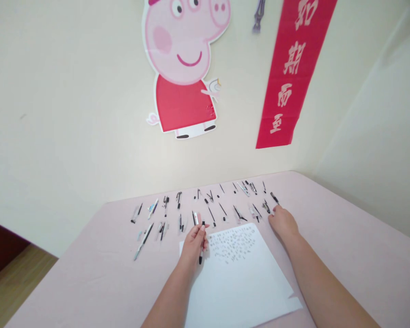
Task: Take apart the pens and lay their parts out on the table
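Observation:
My left hand (pixel 193 245) is closed around a black-and-white pen (pixel 201 257) over the left edge of the white paper (pixel 239 291). The pen points down toward me, and its black top end shows above my fingers. Rows of small handwritten marks cover the upper part of the sheet. At the right end of the laid-out pens, my right hand (pixel 284 222) is low on the table, its fingers pinched at the near end of a dark pen (pixel 274 198). My hand partly hides that end.
Several pens, refills and caps, some taken apart, lie in two rows across the pink-covered table (pixel 89 269). One long pen (pixel 144 241) lies at the left. A wall stands behind, with a cartoon pig cutout (pixel 186 102) and a red banner (pixel 294 73).

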`<act>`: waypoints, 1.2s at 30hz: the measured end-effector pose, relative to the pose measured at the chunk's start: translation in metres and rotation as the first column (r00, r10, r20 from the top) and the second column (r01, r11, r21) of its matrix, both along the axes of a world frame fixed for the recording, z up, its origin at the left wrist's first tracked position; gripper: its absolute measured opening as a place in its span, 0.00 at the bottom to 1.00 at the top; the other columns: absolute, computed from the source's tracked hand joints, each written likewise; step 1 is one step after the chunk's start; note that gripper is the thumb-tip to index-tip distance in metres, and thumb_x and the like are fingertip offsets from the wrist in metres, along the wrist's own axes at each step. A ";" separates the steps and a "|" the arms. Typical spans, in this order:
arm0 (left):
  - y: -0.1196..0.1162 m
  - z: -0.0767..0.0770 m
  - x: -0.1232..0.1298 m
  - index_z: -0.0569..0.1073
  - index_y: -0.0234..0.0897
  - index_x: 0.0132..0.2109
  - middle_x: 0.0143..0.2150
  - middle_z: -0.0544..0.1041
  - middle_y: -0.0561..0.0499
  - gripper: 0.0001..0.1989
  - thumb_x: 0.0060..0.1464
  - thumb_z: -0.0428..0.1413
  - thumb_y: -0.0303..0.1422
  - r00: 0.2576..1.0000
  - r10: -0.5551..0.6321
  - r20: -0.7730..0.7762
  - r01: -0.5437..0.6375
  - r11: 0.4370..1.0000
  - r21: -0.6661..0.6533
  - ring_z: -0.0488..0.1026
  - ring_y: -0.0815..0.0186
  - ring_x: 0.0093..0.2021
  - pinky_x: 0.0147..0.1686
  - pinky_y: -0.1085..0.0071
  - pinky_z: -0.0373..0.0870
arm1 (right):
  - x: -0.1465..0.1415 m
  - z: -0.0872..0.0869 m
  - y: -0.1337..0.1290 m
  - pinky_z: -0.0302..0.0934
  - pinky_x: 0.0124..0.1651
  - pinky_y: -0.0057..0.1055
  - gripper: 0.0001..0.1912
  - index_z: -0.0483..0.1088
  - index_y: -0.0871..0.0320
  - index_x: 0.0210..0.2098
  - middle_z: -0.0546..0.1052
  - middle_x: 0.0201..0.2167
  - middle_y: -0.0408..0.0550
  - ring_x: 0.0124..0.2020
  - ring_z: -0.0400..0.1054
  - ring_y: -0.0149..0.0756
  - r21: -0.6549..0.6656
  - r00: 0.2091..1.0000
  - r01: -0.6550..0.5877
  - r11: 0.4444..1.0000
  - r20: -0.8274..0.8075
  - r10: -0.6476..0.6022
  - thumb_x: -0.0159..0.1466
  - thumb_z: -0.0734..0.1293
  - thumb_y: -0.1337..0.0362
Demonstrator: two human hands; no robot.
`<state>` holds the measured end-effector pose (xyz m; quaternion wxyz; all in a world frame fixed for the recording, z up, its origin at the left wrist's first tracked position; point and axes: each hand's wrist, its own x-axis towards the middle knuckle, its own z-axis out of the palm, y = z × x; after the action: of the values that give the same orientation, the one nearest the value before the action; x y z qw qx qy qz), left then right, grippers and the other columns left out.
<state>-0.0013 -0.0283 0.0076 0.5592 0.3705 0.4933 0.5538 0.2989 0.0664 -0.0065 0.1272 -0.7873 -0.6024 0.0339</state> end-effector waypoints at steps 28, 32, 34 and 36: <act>-0.002 -0.006 -0.003 0.75 0.40 0.37 0.33 0.74 0.48 0.10 0.50 0.53 0.37 0.828 0.178 -0.531 0.050 0.921 0.387 0.69 0.63 0.35 0.38 0.68 0.63 | -0.113 0.039 -0.045 0.61 0.27 0.26 0.17 0.67 0.60 0.29 0.76 0.31 0.49 0.28 0.69 0.32 0.204 -0.077 -0.359 0.911 -0.979 0.189 0.50 0.70 0.53; -0.002 -0.005 -0.003 0.75 0.41 0.39 0.33 0.74 0.48 0.09 0.51 0.52 0.35 0.780 0.135 -0.611 0.135 0.917 0.375 0.69 0.63 0.35 0.38 0.68 0.63 | -0.126 0.040 -0.054 0.59 0.26 0.24 0.17 0.68 0.60 0.28 0.75 0.33 0.49 0.28 0.68 0.30 0.255 -0.165 -0.360 0.897 -0.964 0.208 0.52 0.69 0.50; -0.002 -0.005 -0.003 0.75 0.41 0.39 0.33 0.74 0.48 0.10 0.51 0.52 0.35 0.773 0.123 -0.622 0.152 0.916 0.371 0.69 0.62 0.35 0.38 0.68 0.62 | -0.129 0.039 -0.056 0.58 0.25 0.23 0.17 0.69 0.59 0.27 0.74 0.33 0.47 0.27 0.66 0.28 0.282 -0.184 -0.314 0.906 -0.955 0.233 0.51 0.70 0.51; -0.002 -0.007 -0.003 0.75 0.41 0.39 0.33 0.74 0.47 0.10 0.52 0.52 0.35 0.768 0.116 -0.630 0.164 0.915 0.369 0.69 0.62 0.35 0.38 0.67 0.62 | -0.131 0.038 -0.056 0.57 0.23 0.22 0.16 0.69 0.59 0.27 0.72 0.31 0.45 0.25 0.64 0.26 0.295 -0.184 -0.275 0.915 -0.950 0.251 0.50 0.70 0.52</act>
<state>-0.0045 -0.0304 0.0010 0.2760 0.6498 0.5242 0.4762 0.1680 0.0105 0.0316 0.5144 -0.3546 -0.4521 0.6366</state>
